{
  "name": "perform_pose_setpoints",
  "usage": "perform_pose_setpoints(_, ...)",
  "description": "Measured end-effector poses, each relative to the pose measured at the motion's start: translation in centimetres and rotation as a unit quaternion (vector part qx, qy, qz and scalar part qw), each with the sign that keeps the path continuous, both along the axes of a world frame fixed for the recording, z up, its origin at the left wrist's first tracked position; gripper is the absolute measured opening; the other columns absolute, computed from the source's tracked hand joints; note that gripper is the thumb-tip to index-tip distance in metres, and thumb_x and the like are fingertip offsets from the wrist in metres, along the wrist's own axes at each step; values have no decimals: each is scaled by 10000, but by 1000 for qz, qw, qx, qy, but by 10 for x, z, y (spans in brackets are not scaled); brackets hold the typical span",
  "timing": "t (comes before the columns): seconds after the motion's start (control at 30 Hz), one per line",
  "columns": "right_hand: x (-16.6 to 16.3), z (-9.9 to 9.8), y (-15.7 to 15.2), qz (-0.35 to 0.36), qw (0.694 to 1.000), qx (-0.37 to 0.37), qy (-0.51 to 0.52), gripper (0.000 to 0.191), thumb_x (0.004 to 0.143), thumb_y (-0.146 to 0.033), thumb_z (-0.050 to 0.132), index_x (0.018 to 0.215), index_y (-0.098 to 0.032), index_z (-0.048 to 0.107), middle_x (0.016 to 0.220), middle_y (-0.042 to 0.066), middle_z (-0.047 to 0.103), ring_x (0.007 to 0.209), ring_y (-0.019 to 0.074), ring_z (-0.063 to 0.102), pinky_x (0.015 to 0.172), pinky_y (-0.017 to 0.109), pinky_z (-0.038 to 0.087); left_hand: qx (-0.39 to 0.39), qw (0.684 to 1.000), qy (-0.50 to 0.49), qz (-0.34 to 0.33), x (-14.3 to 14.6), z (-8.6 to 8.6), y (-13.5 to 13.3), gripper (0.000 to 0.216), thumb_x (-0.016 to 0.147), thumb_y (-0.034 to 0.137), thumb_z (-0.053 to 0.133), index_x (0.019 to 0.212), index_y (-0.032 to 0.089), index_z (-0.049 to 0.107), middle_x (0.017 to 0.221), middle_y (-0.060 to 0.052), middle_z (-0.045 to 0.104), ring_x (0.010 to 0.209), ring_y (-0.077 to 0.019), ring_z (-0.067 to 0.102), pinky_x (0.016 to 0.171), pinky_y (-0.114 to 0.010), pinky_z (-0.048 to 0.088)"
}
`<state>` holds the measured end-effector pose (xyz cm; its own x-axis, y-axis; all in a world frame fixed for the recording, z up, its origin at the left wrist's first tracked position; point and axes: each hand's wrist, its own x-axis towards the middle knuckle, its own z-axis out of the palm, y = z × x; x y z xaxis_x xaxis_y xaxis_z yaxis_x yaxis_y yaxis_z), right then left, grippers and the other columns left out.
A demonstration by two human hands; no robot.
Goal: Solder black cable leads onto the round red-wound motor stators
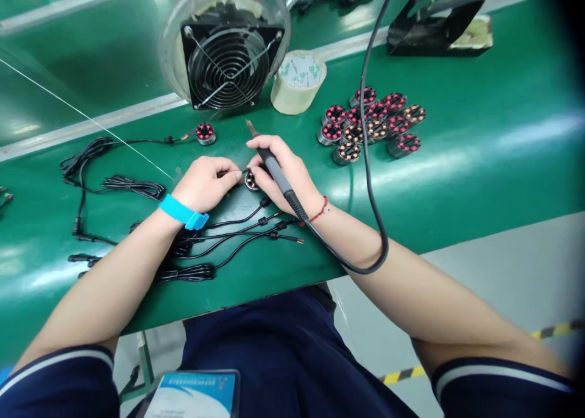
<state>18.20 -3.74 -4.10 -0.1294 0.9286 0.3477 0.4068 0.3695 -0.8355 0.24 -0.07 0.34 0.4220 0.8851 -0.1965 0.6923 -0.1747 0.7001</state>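
Note:
My right hand is closed around a soldering iron, whose tip points up and away toward the fan. Its thumb and fingertips also reach a small round motor stator on the bench, partly hidden by the hand. My left hand is closed in a pinch at the stator's left side, with a thin black cable end between thumb and forefinger. The wire joint itself is too small to make out. Another stator, with a pink-red face, lies farther back, joined to a black cable.
Several stators stand grouped at the right. Bundled black cables lie near and beneath my left forearm. A fume fan, a tape roll and a black iron stand line the back. The iron's cord arches over the stators.

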Motion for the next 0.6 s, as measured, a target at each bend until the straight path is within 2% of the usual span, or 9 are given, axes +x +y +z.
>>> perform_pose_setpoints(0.17, 10, 2, 0, -50, 998, 26, 19, 367, 824, -220, 540, 1189, -225, 500, 927, 12, 671, 917, 182, 627, 925, 373, 484, 75, 987, 43, 134, -23, -5, 15, 257, 802, 321, 512, 767, 134, 684, 741, -43, 667, 718, -173, 567, 727, -304, 429)
perform_pose_setpoints(0.23, 16, 3, 2, -66, 997, 32, 13, 341, 832, -230, 535, 1172, -207, 522, 921, 30, 677, 916, 193, 629, 922, 388, 488, 116, 975, 74, 176, -30, -3, 21, 272, 828, 310, 492, 867, 128, 690, 866, -82, 686, 823, -209, 591, 813, -341, 453)
perform_pose_setpoints(0.3, 20, 5, 2, -80, 996, 37, 11, 317, 839, -236, 529, 1153, -204, 545, 908, 39, 681, 903, 200, 631, 920, 398, 493, 176, 954, 121, 210, -33, 8, 22, 341, 841, 320, 511, 1074, 122, 661, 1089, -141, 664, 1014, -280, 577, 929, -424, 443)
perform_pose_setpoints(0.37, 23, 8, 1, -84, 995, 47, 16, 303, 845, -249, 525, 1141, -206, 567, 905, 49, 686, 901, 212, 632, 918, 413, 498, 242, 931, 155, 226, -34, 31, 14, 455, 840, 335, 545, 1243, 126, 576, 1270, -182, 583, 1184, -342, 499, 1015, -511, 392)
perform_pose_setpoints(0.43, 25, 12, -5, -74, 996, 49, 15, 307, 857, -286, 525, 1148, -204, 582, 917, 65, 690, 915, 229, 631, 909, 426, 505, 276, 934, 137, 184, -34, 65, -7, 419, 852, 327, 538, 1223, 137, 577, 1273, -178, 580, 1211, -333, 486, 1047, -513, 376)
perform_pose_setpoints(0.5, 26, 16, -12, -55, 998, 26, 5, 318, 866, -357, 534, 1143, -210, 590, 933, 75, 696, 896, 240, 645, 882, 430, 515, 233, 969, 61, 60, -31, 97, -41, 261, 877, 314, 514, 1048, 164, 641, 1112, -126, 655, 1088, -261, 566, 1020, -416, 422)
perform_pose_setpoints(0.53, 26, 17, -15, -49, 999, 15, -6, 323, 867, -389, 532, 1136, -220, 596, 937, 76, 700, 897, 248, 651, 880, 437, 515, 166, 986, 10, -19, -27, 106, -61, 219, 885, 328, 522, 968, 175, 655, 1023, -99, 676, 1001, -226, 599, 971, -360, 455)
perform_pose_setpoints(0.57, 27, 18, -17, -39, 999, 15, -12, 345, 858, -423, 531, 1133, -225, 598, 963, 83, 702, 913, 261, 653, 883, 446, 512, 74, 991, -47, -103, -21, 109, -81, 204, 880, 350, 551, 902, 181, 663, 944, -77, 682, 913, -198, 620, 913, -312, 483)
perform_pose_setpoints(0.6, 26, 19, -18, -30, 999, 26, -16, 371, 839, -461, 535, 1120, -227, 602, 975, 88, 701, 916, 276, 655, 874, 457, 511, -35, 978, -94, -181, -16, 103, -99, 188, 863, 348, 585, 856, 179, 668, 886, -63, 679, 847, -183, 628, 850, -284, 504)
